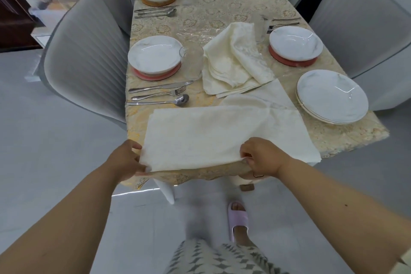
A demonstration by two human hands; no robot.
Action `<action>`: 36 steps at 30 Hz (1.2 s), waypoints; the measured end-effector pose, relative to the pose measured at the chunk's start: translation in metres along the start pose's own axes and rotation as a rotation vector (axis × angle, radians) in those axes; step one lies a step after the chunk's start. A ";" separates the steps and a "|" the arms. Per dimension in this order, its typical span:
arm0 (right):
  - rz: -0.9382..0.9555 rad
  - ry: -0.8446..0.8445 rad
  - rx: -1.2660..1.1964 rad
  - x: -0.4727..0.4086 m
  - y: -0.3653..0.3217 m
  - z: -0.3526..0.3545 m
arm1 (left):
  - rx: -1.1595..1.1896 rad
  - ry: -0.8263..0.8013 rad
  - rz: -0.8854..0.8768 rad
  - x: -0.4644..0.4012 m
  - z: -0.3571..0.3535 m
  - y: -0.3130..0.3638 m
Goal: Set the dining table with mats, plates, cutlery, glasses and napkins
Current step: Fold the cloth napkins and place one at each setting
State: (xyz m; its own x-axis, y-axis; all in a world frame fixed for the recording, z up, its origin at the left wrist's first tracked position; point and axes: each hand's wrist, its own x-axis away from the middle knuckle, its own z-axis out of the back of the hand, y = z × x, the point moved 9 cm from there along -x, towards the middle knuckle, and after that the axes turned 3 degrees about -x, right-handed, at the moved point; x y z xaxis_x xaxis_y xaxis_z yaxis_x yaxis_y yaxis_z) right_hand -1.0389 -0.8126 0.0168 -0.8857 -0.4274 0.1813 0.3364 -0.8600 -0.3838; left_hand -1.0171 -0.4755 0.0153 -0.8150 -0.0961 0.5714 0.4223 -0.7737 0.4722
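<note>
both hands, left hand (127, 159) and right hand (259, 157), pinch the napkin (222, 133) in a tight grip at the surface's (355, 131) near edge; an uneven pull could skew the fold or drag it onto the spoon (164, 101).

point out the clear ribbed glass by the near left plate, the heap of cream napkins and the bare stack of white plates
clear ribbed glass (192, 61): head view, its side wall
heap of cream napkins (233, 62): head view, middle fold
bare stack of white plates (331, 95): head view, top plate's well
</note>
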 end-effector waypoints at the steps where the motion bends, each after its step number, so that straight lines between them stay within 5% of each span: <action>1: -0.028 -0.042 -0.005 0.001 0.003 -0.001 | -0.051 -0.007 -0.008 -0.001 0.001 0.002; 4: -0.081 -0.042 -0.078 0.001 0.002 0.008 | -0.196 -0.058 -0.019 -0.004 -0.006 0.014; 6: -0.112 0.061 -0.103 -0.008 0.005 0.029 | -0.351 0.054 -0.048 -0.008 0.000 0.034; 9: -0.183 0.276 -0.114 -0.032 0.026 0.074 | -0.454 0.292 -0.245 -0.007 0.004 0.090; 11: -0.245 0.352 -0.128 -0.054 0.043 0.094 | -0.473 0.265 -0.402 -0.009 -0.015 0.124; 16: -0.302 0.130 -0.078 -0.114 0.070 0.084 | -0.453 0.099 -0.583 -0.018 -0.067 0.178; 22: -0.162 -0.070 0.183 -0.150 0.054 0.062 | -0.406 0.238 -0.625 -0.038 -0.062 0.211; 25: -0.083 -0.043 0.213 -0.152 0.047 0.071 | -0.346 0.228 -0.603 -0.049 -0.058 0.222; 31: -0.045 0.126 -0.359 -0.124 0.040 0.118 | -0.113 0.066 -0.590 -0.054 -0.054 0.253; 36: -0.045 0.093 -0.230 -0.114 0.047 0.147 | -0.322 0.006 -0.549 -0.060 -0.038 0.254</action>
State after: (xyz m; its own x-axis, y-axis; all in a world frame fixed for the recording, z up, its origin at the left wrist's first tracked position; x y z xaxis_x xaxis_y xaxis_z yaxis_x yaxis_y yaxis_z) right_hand -0.8753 -0.8452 0.1117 -0.9273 -0.3538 0.1226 0.2240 -0.7865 -0.5755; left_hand -0.8761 -0.6905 0.0752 -0.8817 0.3648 0.2993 -0.1970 -0.8609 0.4690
